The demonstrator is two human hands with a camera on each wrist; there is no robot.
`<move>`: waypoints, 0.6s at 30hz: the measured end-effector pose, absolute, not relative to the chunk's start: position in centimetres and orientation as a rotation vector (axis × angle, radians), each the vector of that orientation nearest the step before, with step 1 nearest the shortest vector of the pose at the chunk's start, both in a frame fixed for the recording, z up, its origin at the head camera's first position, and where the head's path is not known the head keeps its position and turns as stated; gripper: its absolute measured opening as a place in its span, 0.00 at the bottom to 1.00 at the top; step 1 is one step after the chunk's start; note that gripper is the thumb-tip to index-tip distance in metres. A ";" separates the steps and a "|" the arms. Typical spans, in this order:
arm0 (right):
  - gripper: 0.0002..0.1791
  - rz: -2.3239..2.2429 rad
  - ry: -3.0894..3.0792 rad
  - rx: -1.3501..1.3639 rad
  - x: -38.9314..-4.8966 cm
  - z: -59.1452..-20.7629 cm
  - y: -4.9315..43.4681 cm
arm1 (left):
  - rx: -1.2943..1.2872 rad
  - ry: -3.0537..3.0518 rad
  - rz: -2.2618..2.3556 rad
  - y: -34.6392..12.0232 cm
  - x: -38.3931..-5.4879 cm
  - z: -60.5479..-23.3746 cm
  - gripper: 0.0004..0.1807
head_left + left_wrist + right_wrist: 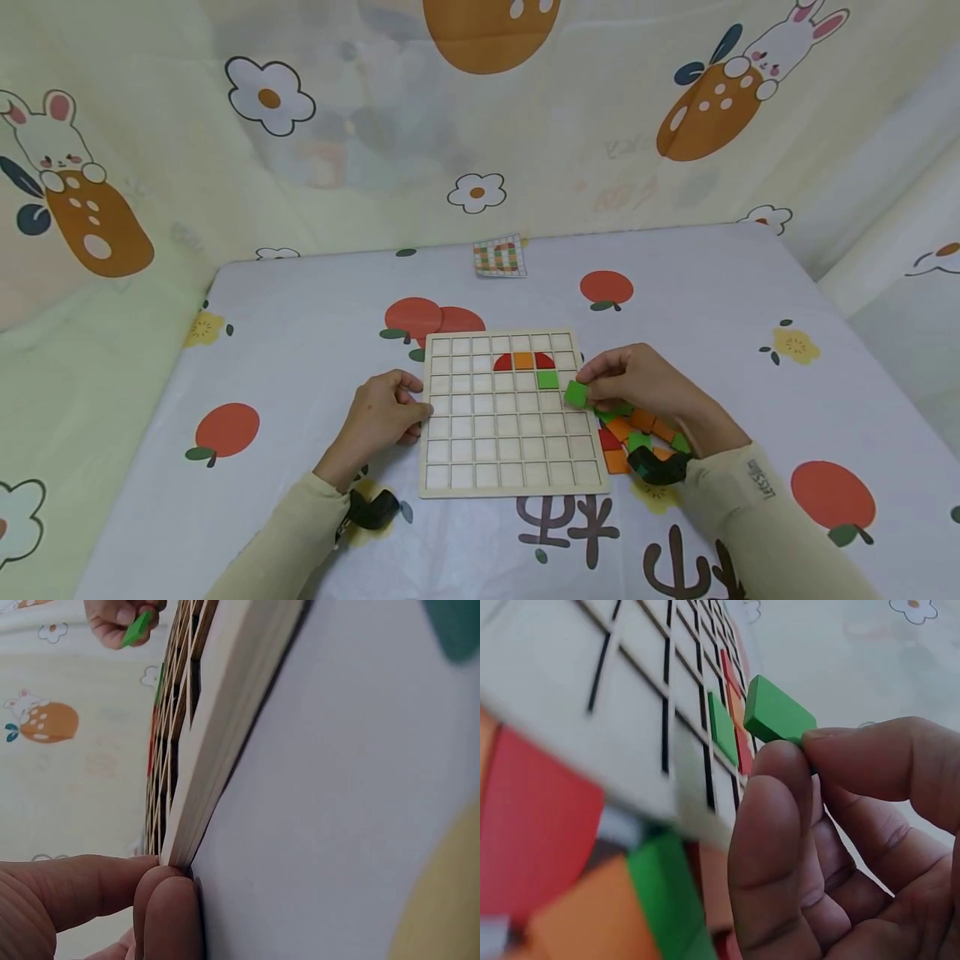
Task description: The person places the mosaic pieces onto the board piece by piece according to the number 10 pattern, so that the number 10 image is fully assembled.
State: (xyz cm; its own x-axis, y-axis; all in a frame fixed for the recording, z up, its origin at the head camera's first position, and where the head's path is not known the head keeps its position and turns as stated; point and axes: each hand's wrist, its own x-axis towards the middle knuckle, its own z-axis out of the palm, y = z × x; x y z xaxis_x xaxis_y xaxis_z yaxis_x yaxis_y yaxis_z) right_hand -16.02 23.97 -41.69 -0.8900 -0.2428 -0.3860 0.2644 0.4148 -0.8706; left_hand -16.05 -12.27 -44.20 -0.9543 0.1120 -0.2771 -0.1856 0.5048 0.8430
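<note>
A pale wooden grid board [517,492] lies flat on the table. In its upper rows sit an orange square tile [522,361] flanked by two red curved tiles [503,362], with a green square tile [548,380] one row below. At the board's left edge, my left hand [385,410] grips the rim between thumb [90,889] and fingers. My right hand [637,379] pinches another green square tile [780,712] by thumb and fingertips. It holds this tile over the board's right edge, raised above the surface in the right wrist view.
Loose orange, green and red tiles [618,461] lie heaped right of the board, partly beneath my right hand and wrist. A small card with a coloured grid pattern [500,257] lies at the table's back edge. A printed cloth [360,192] hangs behind the table.
</note>
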 end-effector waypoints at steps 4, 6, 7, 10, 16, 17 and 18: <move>0.11 -1.513 2.180 -0.009 -17.1 -41.7 22.8 | -0.062 2.452 1.429 -12.3 -16.1 -44.2 0.14; 0.11 -1.524 2.158 -0.012 -17.5 -41.8 22.2 | -0.065 2.447 1.433 -12.4 -16.1 -44.2 0.14; 0.11 -1.530 2.142 -0.011 -17.7 -41.8 21.9 | -0.067 2.444 1.433 -12.4 -16.2 -44.3 0.14; 0.11 -1.533 2.115 0.007 -18.4 -41.7 21.1 | -0.069 2.439 1.435 -12.4 -16.2 -44.3 0.14; 0.11 -1.530 2.101 0.000 -19.5 -41.4 19.8 | -0.075 2.447 1.420 -12.4 -16.2 -44.2 0.14; 0.12 -1.527 2.105 -0.006 -19.6 -41.4 19.7 | -0.077 2.448 1.419 -12.4 -16.2 -44.2 0.14; 0.12 -1.522 2.112 -0.015 -19.7 -41.3 19.5 | -0.078 2.448 1.418 -12.4 -16.2 -44.2 0.14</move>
State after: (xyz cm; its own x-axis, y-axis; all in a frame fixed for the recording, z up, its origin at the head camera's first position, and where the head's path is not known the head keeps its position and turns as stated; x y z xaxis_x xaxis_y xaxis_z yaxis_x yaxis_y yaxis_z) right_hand -19.74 19.54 -41.35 -0.8587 -0.3083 -0.4094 0.2908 0.3648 -0.8845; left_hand -16.15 -12.36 -44.21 -0.9504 0.1070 -0.2922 -0.2003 0.5085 0.8375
